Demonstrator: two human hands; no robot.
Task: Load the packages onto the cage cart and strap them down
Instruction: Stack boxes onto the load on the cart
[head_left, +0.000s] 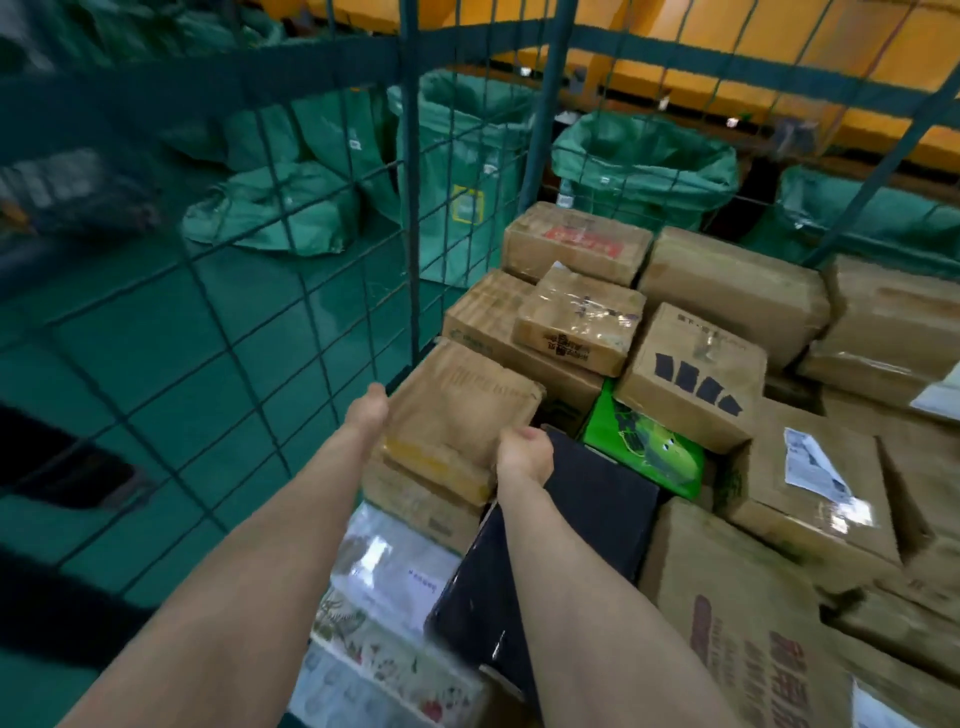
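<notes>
Both hands on one flat cardboard box (457, 410) at the near-left corner of the cage cart (410, 218), tight against the mesh wall. Left hand (368, 413) lies along its left edge, fingers hidden, grip unclear. Right hand (524, 454) curls round its near-right corner. Black package (561, 540) just right, green box (644, 447) beyond, more cartons stacked far right.

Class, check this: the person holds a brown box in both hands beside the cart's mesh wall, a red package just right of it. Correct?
No. The head view shows the package right of the brown box is black, not red; the rest stands.
</notes>
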